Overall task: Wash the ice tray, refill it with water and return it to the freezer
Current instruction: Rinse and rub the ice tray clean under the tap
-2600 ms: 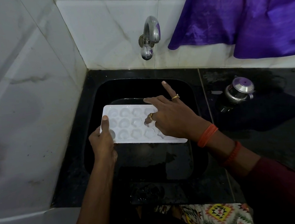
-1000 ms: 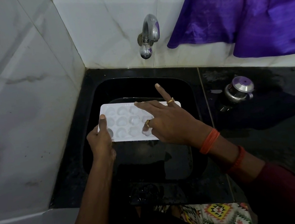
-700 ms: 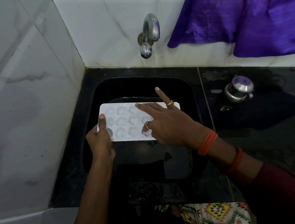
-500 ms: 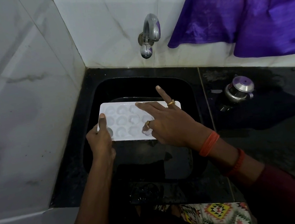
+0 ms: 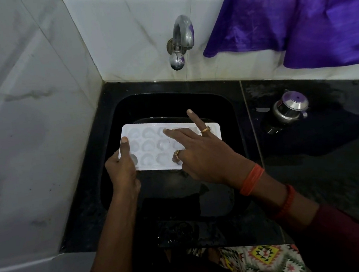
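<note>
A white ice tray (image 5: 150,139) with round cups is held level over the black sink (image 5: 227,112). My left hand (image 5: 121,167) grips its left end, thumb lying on top of the rim. My right hand (image 5: 200,153) lies over the tray's right half with fingers spread; one finger dips into a cup in the near row, another points up and away. The steel tap (image 5: 180,39) sticks out of the tiled wall above the sink, and no water runs from it.
A small steel pot with a lid (image 5: 290,107) stands on the wet black counter (image 5: 331,141) right of the sink. A purple cloth (image 5: 305,14) hangs on the back wall. White marble wall (image 5: 28,130) closes off the left side.
The tray has shifted slightly left and away compared with 2.6 s ago, and my right hand's fingers have moved among the cups. Over the last second almost nothing has moved.
</note>
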Demonstrator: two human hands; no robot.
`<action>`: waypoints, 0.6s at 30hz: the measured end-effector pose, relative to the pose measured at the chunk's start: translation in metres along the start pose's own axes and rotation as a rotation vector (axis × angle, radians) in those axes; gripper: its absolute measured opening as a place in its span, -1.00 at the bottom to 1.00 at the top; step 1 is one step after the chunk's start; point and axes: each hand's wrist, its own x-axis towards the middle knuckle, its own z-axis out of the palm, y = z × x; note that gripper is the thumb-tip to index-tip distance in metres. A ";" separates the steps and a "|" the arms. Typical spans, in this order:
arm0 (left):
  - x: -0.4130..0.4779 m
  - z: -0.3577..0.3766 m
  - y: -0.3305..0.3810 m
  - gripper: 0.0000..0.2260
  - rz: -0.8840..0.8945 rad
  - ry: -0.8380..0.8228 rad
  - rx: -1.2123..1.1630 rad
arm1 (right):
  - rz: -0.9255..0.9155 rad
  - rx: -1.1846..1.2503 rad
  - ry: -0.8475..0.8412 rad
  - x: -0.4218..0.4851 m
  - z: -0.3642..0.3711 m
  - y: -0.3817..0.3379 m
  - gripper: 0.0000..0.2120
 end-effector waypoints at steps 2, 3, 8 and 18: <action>0.001 -0.001 0.000 -0.78 0.006 -0.001 0.001 | 0.002 0.012 0.000 0.000 0.000 0.000 -0.69; 0.001 -0.001 -0.001 -0.78 0.009 -0.001 0.001 | 0.000 0.015 0.011 0.000 0.000 0.001 -0.68; 0.003 -0.001 -0.002 -0.76 0.026 0.006 0.009 | 0.011 0.057 0.055 0.001 -0.001 0.004 -0.70; 0.006 0.000 -0.003 -0.75 0.003 0.000 0.013 | 0.045 0.134 0.005 -0.002 -0.003 0.007 -0.71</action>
